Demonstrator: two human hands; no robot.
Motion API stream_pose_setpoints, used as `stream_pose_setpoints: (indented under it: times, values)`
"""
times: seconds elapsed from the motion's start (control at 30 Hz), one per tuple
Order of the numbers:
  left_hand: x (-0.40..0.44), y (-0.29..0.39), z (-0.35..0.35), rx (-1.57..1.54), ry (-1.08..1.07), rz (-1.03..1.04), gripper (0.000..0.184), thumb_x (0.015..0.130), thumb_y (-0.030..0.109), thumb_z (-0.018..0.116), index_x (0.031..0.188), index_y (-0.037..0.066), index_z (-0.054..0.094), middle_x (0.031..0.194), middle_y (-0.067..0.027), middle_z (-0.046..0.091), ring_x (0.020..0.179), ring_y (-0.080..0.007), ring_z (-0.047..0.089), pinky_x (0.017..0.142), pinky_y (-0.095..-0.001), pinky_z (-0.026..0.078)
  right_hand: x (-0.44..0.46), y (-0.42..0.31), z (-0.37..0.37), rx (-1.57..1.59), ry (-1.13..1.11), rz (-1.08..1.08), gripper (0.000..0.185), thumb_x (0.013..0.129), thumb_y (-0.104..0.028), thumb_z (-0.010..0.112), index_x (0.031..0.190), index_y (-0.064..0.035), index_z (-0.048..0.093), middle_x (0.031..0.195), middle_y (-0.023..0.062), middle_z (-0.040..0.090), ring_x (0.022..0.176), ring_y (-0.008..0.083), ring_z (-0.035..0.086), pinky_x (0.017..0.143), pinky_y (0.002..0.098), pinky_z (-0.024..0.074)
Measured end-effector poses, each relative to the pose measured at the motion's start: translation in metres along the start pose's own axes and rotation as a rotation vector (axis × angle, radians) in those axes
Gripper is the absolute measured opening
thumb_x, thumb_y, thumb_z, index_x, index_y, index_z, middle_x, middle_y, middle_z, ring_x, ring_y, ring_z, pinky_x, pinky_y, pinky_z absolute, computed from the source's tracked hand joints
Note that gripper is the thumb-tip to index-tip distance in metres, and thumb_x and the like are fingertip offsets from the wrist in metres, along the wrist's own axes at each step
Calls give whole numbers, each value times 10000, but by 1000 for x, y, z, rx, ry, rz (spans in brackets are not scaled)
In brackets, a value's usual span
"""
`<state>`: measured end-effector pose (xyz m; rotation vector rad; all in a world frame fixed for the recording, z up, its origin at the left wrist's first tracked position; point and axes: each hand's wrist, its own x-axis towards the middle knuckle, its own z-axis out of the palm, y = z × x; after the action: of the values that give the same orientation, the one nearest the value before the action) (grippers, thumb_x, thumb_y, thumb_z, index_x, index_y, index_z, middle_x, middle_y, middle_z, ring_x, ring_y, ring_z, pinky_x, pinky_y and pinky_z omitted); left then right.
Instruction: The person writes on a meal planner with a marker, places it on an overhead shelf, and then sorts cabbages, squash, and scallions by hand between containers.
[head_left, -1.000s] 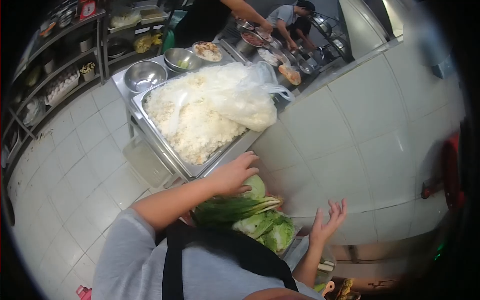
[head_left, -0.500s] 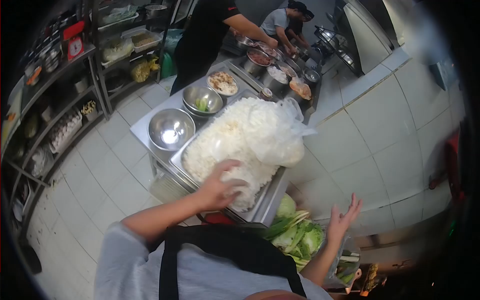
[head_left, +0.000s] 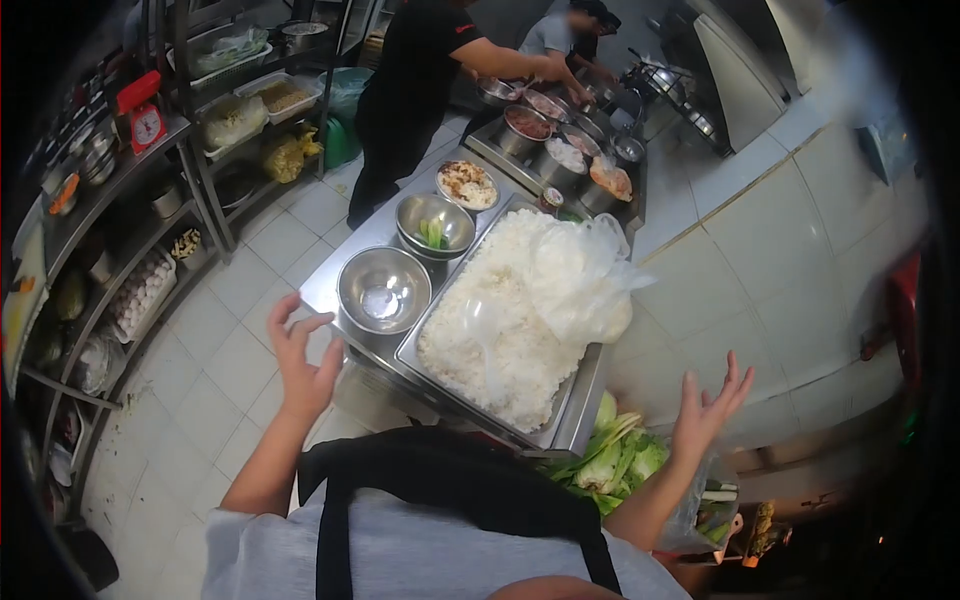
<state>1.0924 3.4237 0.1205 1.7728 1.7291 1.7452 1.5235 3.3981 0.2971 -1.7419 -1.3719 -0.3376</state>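
Note:
My left hand (head_left: pixel 303 355) is raised with its fingers spread and holds nothing, just left of the empty steel bowl (head_left: pixel 384 290). My right hand (head_left: pixel 705 410) also hangs open in the air, above the leafy greens (head_left: pixel 610 462). Between the hands lies a large metal tray of white rice (head_left: pixel 490 320). A clear plastic bag (head_left: pixel 580 270) with white contents rests on the rice, and a clear scoop-like piece (head_left: pixel 487 330) seems to sit in it. Behind the empty bowl stand a steel bowl with green pieces (head_left: pixel 432 228) and a bowl of rice with brown topping (head_left: pixel 467 185).
A person in black (head_left: pixel 415 90) works at a counter with pots of meat (head_left: pixel 527 128); another person in grey (head_left: pixel 548 38) is beyond. Shelves (head_left: pixel 185 215) at left carry a red scale (head_left: pixel 148 125), eggs (head_left: pixel 142 290) and food trays. A bag of vegetables (head_left: pixel 712 510) is at lower right.
My left hand has lifted off the rice and moved left, past the tray's edge. My right hand stays raised and open. The view has shifted, so the table appears farther right.

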Motion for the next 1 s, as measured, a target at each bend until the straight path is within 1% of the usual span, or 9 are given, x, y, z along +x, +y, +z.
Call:
stream_pose_setpoints:
  times: [0.07, 0.1, 0.2, 0.23, 0.33, 0.37, 0.63, 0.87, 1.0]
  values:
    - [9, 13, 4, -51, -32, 57, 307, 719, 73, 663, 1020, 87, 608, 1286, -190, 354, 1195, -345, 373, 945, -390, 369, -3, -5, 0, -7, 11, 38, 648, 767, -177, 678, 1353, -166, 401, 1506, 142, 57, 1304, 343, 287, 934, 519, 372]
    - [10, 12, 1, 1, -69, 88, 404, 730, 105, 656, 1123, 101, 565, 1265, -161, 400, 1203, -294, 386, 997, -402, 317, -5, -5, -3, -3, 18, 44, 648, 767, -170, 678, 1353, -160, 402, 1481, 144, 119, 1250, 322, 342, 901, 483, 398]
    - [4, -12, 4, -586, -80, -410, 493, 787, 129, 626, 1258, 104, 481, 1129, -119, 523, 1093, -214, 490, 904, -339, 391, -4, -1, -8, 86, -18, 99, 636, 775, -142, 669, 1352, -147, 403, 1376, 135, 304, 1048, 237, 472, 786, 368, 455]
    - [12, 0, -1, -633, -87, -692, 511, 860, 192, 565, 1334, 104, 398, 874, -43, 586, 842, -128, 560, 736, -263, 425, -4, 7, -11, 155, -82, 160, 625, 783, -128, 662, 1352, -147, 404, 1321, 122, 367, 956, 193, 492, 738, 326, 461]
    - [2, -31, -4, -978, -160, -1001, 455, 898, 247, 513, 1319, 101, 418, 687, 2, 535, 641, -108, 522, 624, -248, 411, -8, 15, -13, 248, -182, 220, 589, 793, -103, 648, 1337, -132, 424, 1172, 87, 475, 777, 111, 483, 646, 258, 447]
    - [-2, -29, 1, -888, -133, -1007, 462, 898, 285, 506, 1313, 100, 421, 623, 15, 480, 571, -99, 472, 556, -239, 380, -10, 13, -11, 268, -195, 220, 576, 794, -97, 644, 1329, -124, 434, 1125, 77, 497, 733, 92, 470, 625, 246, 436]
    - [-12, -16, 13, -903, -158, -986, 411, 889, 156, 482, 1296, 118, 442, 670, 22, 494, 600, -80, 492, 591, -238, 445, -11, 45, -12, 27, -138, -78, 510, 806, -102, 640, 1288, -100, 473, 1280, 56, 453, 837, 155, 470, 747, 303, 436]
    - [-1, -16, -43, -852, 160, -914, 537, 903, 228, 559, 1369, 163, 299, 841, -56, 607, 746, -130, 570, 672, -257, 425, -7, 51, 15, -32, -170, -276, 477, 860, -182, 612, 1304, -92, 466, 1365, 103, 392, 1147, 265, 430, 914, 378, 396]
    - [5, -39, -110, -810, 323, -771, 582, 889, 212, 570, 1388, 152, 276, 787, -51, 605, 672, -117, 560, 626, -256, 422, -10, 30, 35, 93, -307, -95, 457, 871, -188, 599, 1304, -119, 471, 1410, 123, 315, 1207, 282, 388, 920, 410, 400]
